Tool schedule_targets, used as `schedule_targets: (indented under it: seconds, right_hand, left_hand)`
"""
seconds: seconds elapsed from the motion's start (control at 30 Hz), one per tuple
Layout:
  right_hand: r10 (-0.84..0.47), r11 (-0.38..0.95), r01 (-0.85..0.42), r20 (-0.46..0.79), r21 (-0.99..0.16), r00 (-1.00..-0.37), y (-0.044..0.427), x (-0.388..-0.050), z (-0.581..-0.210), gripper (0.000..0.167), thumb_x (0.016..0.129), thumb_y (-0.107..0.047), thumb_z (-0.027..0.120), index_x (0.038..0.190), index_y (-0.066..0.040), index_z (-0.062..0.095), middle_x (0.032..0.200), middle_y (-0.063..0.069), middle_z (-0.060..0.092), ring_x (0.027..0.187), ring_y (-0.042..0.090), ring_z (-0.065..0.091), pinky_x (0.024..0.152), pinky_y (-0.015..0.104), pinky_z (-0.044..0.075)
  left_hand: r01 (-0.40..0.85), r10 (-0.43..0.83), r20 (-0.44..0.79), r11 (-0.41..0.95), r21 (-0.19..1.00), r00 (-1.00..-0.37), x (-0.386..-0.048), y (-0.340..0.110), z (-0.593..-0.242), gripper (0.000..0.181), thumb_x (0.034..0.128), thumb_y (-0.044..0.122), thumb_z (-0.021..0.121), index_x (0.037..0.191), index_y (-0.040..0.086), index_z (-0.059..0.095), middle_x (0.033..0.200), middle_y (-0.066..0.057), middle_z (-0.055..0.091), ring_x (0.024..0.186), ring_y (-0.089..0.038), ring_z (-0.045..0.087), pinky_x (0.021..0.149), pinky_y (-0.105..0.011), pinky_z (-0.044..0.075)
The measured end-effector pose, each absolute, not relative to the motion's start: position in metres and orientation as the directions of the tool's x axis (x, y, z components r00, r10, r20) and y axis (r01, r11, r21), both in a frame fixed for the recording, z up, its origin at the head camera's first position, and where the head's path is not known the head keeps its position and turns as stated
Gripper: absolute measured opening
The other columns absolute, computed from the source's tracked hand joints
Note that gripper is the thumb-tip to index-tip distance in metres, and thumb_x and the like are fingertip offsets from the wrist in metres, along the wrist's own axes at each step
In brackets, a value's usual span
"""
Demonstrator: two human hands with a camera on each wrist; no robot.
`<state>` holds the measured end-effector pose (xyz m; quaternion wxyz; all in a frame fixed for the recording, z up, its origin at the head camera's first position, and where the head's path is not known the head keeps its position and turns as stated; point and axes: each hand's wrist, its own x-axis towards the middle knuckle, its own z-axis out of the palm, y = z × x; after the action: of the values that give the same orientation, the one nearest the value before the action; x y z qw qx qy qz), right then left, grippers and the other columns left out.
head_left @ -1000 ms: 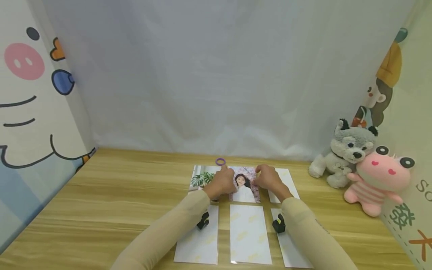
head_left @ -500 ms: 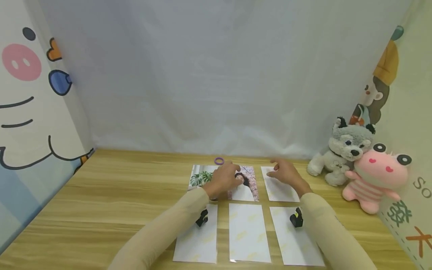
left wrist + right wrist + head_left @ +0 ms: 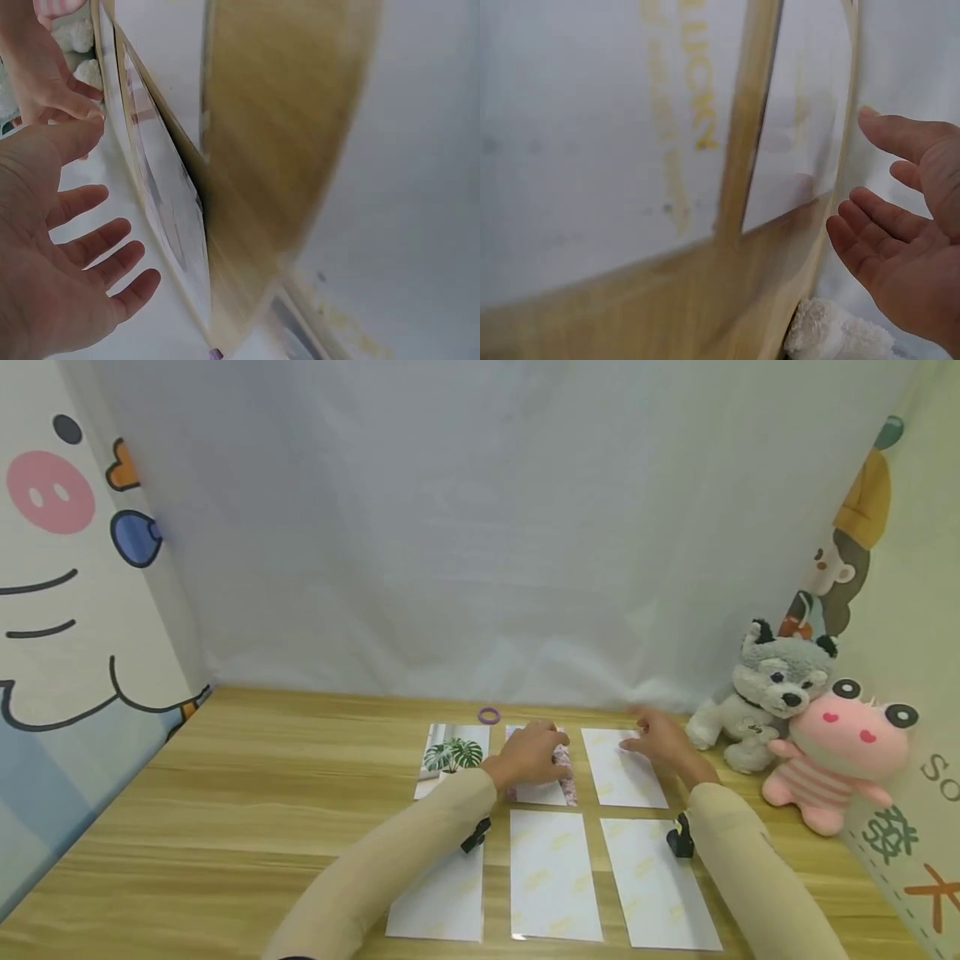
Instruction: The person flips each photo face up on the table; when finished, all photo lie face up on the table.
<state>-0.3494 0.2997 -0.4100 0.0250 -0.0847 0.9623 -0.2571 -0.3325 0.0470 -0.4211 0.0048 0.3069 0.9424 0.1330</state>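
Photo (image 3: 546,795) beneath left hand (image 3: 531,755), white card (image 3: 625,781) near right hand (image 3: 663,745), fingers loosely spread.

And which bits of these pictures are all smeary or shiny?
Left wrist view: the wooden table is smeared into streaks, while the left hand looks fairly sharp; right wrist view: the lettered card looks soft, and the card beside it seems to show faint reflections; head view: mostly clear and evenly lit, but the right hand has a blurry fingertip.
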Motion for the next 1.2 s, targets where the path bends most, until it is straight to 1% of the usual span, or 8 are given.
schedule_targets:
  seconds: [0.13, 0.3, 0.4, 0.53, 0.67, 0.93, 1.2]
  right_hand:
    - [-0.181, 0.847, -0.137, -0.035, -0.514, -0.983, 0.306, -0.351, -0.413, 0.075, 0.09, -0.018, 0.073, 0.149, 0.007, 0.034, 0.138, 0.04, 0.046, 0.127, 0.054, 0.047, 0.101, 0.062, 0.045]
    - [-0.214, 0.852, -0.148, -0.077, -0.502, -0.974, 0.309, -0.353, -0.413, 0.085, 0.087, -0.021, 0.078, 0.15, 0.009, 0.03, 0.141, 0.042, 0.044, 0.13, 0.055, 0.044, 0.105, 0.062, 0.041]
    - [-0.244, 0.846, -0.165, -0.094, -0.506, -0.965, 0.308, -0.355, -0.412, 0.088, 0.086, -0.023, 0.079, 0.15, 0.011, 0.029, 0.142, 0.043, 0.041, 0.131, 0.056, 0.042, 0.105, 0.062, 0.041]
    - [-0.246, 0.842, -0.169, -0.086, -0.512, -0.965, 0.31, -0.354, -0.412, 0.086, 0.087, -0.023, 0.078, 0.149, 0.011, 0.03, 0.143, 0.042, 0.041, 0.131, 0.056, 0.042, 0.106, 0.062, 0.04]
    - [-0.223, 0.843, -0.153, -0.075, -0.516, -0.972, 0.312, -0.353, -0.415, 0.084, 0.089, -0.026, 0.076, 0.149, 0.01, 0.031, 0.144, 0.04, 0.043, 0.131, 0.055, 0.043, 0.107, 0.062, 0.039]
    - [-0.193, 0.849, -0.12, -0.089, -0.515, -0.977, 0.311, -0.357, -0.418, 0.083, 0.089, -0.03, 0.075, 0.148, 0.01, 0.033, 0.144, 0.037, 0.044, 0.132, 0.054, 0.042, 0.108, 0.062, 0.038]
    - [-0.19, 0.857, -0.12, -0.092, -0.502, -0.977, 0.307, -0.357, -0.416, 0.076, 0.092, -0.025, 0.072, 0.147, 0.011, 0.035, 0.141, 0.038, 0.047, 0.129, 0.053, 0.046, 0.106, 0.061, 0.04]
  left_hand:
    - [0.61, 0.618, 0.047, 0.757, 0.234, -0.785, -0.329, 0.061, -0.419, 0.054, 0.0876, 0.037, 0.073, 0.137, 0.018, 0.061, 0.134, -0.004, 0.06, 0.121, -0.022, 0.058, 0.095, -0.035, 0.052]
    - [0.647, 0.669, 0.0, 0.719, 0.255, -0.743, -0.327, 0.073, -0.418, 0.057, 0.0875, 0.036, 0.073, 0.141, 0.021, 0.058, 0.137, -0.003, 0.058, 0.12, -0.019, 0.059, 0.094, -0.032, 0.052]
    - [0.654, 0.682, -0.027, 0.711, 0.256, -0.731, -0.326, 0.078, -0.42, 0.057, 0.09, 0.041, 0.072, 0.142, 0.022, 0.057, 0.143, -0.003, 0.056, 0.127, -0.019, 0.056, 0.101, -0.032, 0.05]
    - [0.658, 0.688, -0.07, 0.715, 0.237, -0.722, -0.322, 0.086, -0.42, 0.059, 0.0926, 0.049, 0.067, 0.145, 0.024, 0.054, 0.154, -0.006, 0.047, 0.14, -0.021, 0.047, 0.111, -0.036, 0.043]
    - [0.646, 0.671, -0.111, 0.738, 0.194, -0.733, -0.32, 0.094, -0.421, 0.061, 0.0935, 0.054, 0.062, 0.147, 0.028, 0.05, 0.158, -0.004, 0.042, 0.144, -0.02, 0.043, 0.115, -0.037, 0.039]
    - [0.643, 0.66, -0.139, 0.751, 0.149, -0.739, -0.32, 0.098, -0.425, 0.054, 0.0948, 0.055, 0.06, 0.143, 0.029, 0.056, 0.158, -0.001, 0.042, 0.144, -0.017, 0.043, 0.114, -0.034, 0.041]
    - [0.638, 0.651, -0.134, 0.759, 0.13, -0.747, -0.32, 0.098, -0.426, 0.054, 0.0937, 0.055, 0.061, 0.142, 0.031, 0.057, 0.158, 0.001, 0.042, 0.144, -0.016, 0.043, 0.113, -0.032, 0.04]
